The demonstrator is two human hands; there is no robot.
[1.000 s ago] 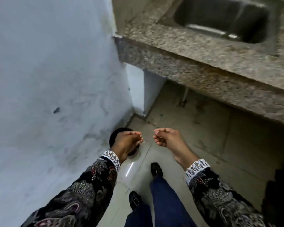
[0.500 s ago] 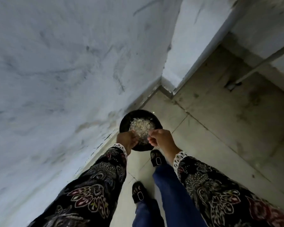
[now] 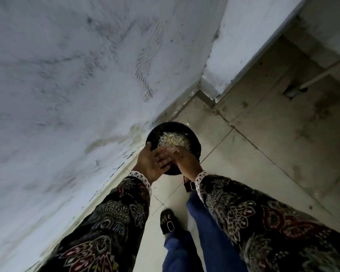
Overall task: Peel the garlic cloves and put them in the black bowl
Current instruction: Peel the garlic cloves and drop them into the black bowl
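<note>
Bowl: black bowl (image 3: pixel 194 142), frame centre, catches skins.
L hand (image 3: pixel 149 163): fingers straight, palm up.
R hand (image 3: pixel 185 160): fingers unclear, rubbing scraps off.

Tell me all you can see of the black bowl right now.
The black bowl is round, dark and dull, on the tiled floor by the wall. It sits upright and holds a heap of pale papery scraps, likely garlic skins. The left hand is flat-fingered above its near-left rim; the right hand is above its near edge, fingers over the heap. Both hide the near rim; whether they touch it is unclear.
</note>
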